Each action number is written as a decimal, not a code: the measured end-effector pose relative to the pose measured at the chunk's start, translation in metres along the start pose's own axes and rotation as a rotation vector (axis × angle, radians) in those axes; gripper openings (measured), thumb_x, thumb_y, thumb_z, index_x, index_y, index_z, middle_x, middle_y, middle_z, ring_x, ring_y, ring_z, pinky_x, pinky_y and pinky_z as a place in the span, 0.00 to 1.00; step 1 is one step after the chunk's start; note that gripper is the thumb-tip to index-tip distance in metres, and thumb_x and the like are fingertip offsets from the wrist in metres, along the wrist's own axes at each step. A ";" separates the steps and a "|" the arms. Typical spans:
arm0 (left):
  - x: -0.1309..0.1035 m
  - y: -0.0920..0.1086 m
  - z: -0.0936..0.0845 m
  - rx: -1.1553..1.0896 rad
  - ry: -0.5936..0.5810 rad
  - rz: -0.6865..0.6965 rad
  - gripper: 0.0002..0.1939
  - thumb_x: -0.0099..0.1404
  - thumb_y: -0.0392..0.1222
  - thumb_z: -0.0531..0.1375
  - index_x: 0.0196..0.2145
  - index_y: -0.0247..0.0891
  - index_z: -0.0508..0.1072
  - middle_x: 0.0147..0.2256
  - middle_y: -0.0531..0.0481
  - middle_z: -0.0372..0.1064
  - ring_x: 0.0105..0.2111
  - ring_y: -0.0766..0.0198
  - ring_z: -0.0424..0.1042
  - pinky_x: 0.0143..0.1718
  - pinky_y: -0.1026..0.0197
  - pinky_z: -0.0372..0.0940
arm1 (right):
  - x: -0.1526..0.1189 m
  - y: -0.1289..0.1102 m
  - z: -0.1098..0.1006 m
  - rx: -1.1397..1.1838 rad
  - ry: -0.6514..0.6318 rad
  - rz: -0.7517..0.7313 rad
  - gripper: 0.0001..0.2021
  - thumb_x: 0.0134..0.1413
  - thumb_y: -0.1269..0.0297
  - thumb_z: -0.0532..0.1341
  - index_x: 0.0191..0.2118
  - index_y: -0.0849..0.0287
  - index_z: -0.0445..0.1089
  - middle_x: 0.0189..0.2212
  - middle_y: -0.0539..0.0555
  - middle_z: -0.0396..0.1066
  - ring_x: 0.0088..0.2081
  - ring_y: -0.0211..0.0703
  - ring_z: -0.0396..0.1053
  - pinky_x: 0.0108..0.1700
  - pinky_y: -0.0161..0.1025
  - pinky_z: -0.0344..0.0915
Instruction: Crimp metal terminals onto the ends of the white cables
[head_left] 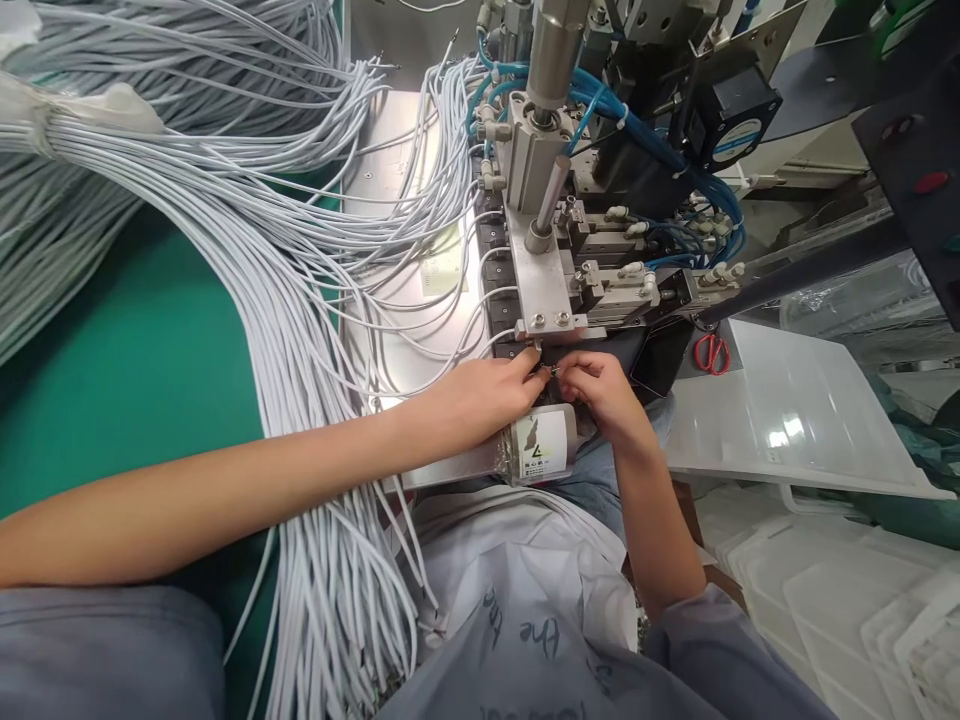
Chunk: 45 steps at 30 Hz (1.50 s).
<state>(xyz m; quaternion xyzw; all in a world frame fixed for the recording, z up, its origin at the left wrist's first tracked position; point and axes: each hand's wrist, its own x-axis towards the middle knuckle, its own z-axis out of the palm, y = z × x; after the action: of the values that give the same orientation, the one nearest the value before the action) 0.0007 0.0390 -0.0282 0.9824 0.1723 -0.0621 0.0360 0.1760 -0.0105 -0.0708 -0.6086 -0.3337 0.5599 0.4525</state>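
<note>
At the front end of the machine's black slotted row [501, 262], my two hands meet with their fingertips close together. My left hand [487, 400] reaches in from the left, fingers closed in a pinch and index finger by the metal block. My right hand [600, 388] is closed too, thumb and forefinger pinching at a small, thin, dark wire-like end [553, 371] between the hands. The fingers hide most of it. White cables [292, 270] fan out from a tied bundle, and several run into the slots. Above my fingers stands the metal press plate [541, 270].
Pneumatic cylinders with blue hoses [637, 125] rise behind the row. A labelled clear packet [541, 443] lies just below my hands. Red scissors [711, 354] rest on a white tray [795, 410] at right. Green matting [127, 400] covers the left table; cable ends hang over its front.
</note>
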 end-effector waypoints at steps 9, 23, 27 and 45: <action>0.000 0.000 0.001 -0.009 0.019 0.013 0.18 0.65 0.30 0.47 0.52 0.30 0.64 0.44 0.39 0.64 0.36 0.59 0.73 0.29 0.60 0.67 | -0.004 0.005 0.007 -0.039 0.117 -0.137 0.07 0.40 0.61 0.63 0.25 0.59 0.68 0.21 0.48 0.66 0.24 0.35 0.64 0.26 0.34 0.64; -0.013 0.006 -0.018 0.087 -0.007 -0.149 0.08 0.59 0.26 0.54 0.28 0.32 0.72 0.26 0.45 0.67 0.28 0.58 0.71 0.21 0.61 0.53 | -0.002 0.015 0.000 -0.294 0.123 -0.320 0.13 0.53 0.61 0.54 0.21 0.57 0.56 0.18 0.44 0.51 0.21 0.33 0.49 0.24 0.34 0.49; -0.013 0.005 -0.019 0.122 0.006 -0.281 0.10 0.61 0.26 0.51 0.34 0.32 0.72 0.31 0.44 0.69 0.28 0.57 0.71 0.20 0.61 0.47 | -0.051 0.012 0.015 -0.355 0.469 -0.499 0.12 0.57 0.64 0.52 0.23 0.57 0.58 0.19 0.45 0.53 0.22 0.33 0.52 0.25 0.33 0.51; -0.023 0.035 -0.024 -1.003 0.093 0.164 0.17 0.68 0.47 0.53 0.46 0.32 0.70 0.43 0.43 0.70 0.40 0.64 0.69 0.41 0.64 0.63 | -0.117 0.016 0.042 -0.459 -0.082 -0.327 0.07 0.55 0.64 0.57 0.34 0.57 0.72 0.27 0.53 0.72 0.33 0.45 0.70 0.36 0.40 0.67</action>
<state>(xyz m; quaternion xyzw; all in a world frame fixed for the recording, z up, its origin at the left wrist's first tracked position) -0.0061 0.0012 0.0002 0.8563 0.1047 0.0750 0.5001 0.1159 -0.1155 -0.0392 -0.6101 -0.5634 0.4133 0.3736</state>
